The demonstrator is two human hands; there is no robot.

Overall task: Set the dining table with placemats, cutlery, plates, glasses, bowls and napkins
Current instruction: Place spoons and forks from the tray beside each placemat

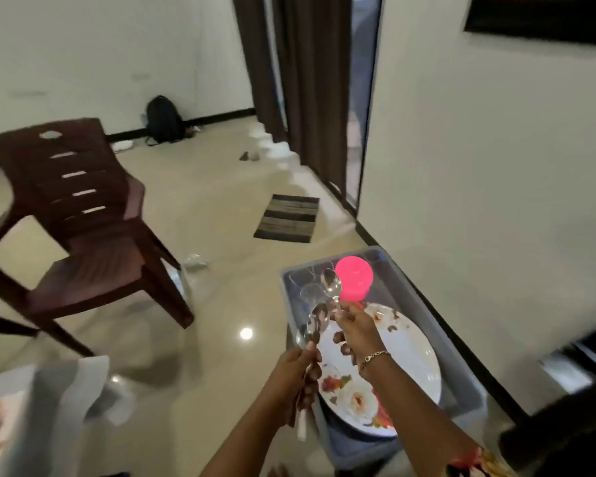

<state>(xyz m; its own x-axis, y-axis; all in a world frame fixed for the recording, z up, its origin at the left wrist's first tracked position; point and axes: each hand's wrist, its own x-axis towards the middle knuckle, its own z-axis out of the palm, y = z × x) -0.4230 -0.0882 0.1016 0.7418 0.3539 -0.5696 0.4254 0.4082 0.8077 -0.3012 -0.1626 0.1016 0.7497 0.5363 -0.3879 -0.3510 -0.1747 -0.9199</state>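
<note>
A grey plastic crate (461, 359) stands on the floor by the wall. Inside lie white floral plates (406, 359), clear glasses (310, 290) and a pink bowl (354, 277) turned upside down. My left hand (294, 380) is closed around the handles of steel spoons (312, 327), their bowls pointing up. My right hand (353, 327) pinches the handle of another spoon (331, 283) above the crate. Both hands hover over the crate's left rim.
A dark brown plastic chair (83, 215) stands to the left on the glossy tile floor. The corner of a table with a white cloth and a patterned placemat (0, 428) shows at bottom left. A striped doormat (288, 217) lies by the curtained doorway.
</note>
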